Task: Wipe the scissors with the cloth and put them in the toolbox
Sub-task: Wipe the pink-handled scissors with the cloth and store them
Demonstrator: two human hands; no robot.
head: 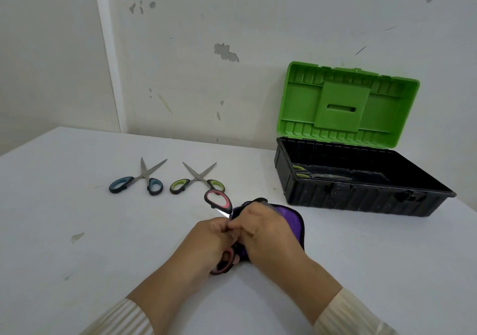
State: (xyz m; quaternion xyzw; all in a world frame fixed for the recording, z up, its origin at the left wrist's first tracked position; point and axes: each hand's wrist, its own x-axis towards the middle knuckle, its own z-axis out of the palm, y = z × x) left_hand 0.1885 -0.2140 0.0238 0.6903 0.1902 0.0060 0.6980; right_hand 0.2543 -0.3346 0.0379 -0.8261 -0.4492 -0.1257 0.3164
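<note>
My left hand (209, 241) grips a pair of red-handled scissors (218, 201); one handle loop sticks up past my fingers and the other shows under my palm. My right hand (265, 231) presses a purple cloth (289, 216) with a dark edge around the blades, which are hidden. Two more pairs lie splayed on the white table: blue-handled scissors (140, 182) at left and green-handled scissors (197, 182) beside them. The toolbox (361, 200) stands at right with its green lid (346, 105) up; another green-handled pair (320, 176) lies inside its black tray.
The white table (103, 231) meets a scuffed white wall (206, 76) at the back. The toolbox lid leans against that wall. Small stains mark the tabletop at left.
</note>
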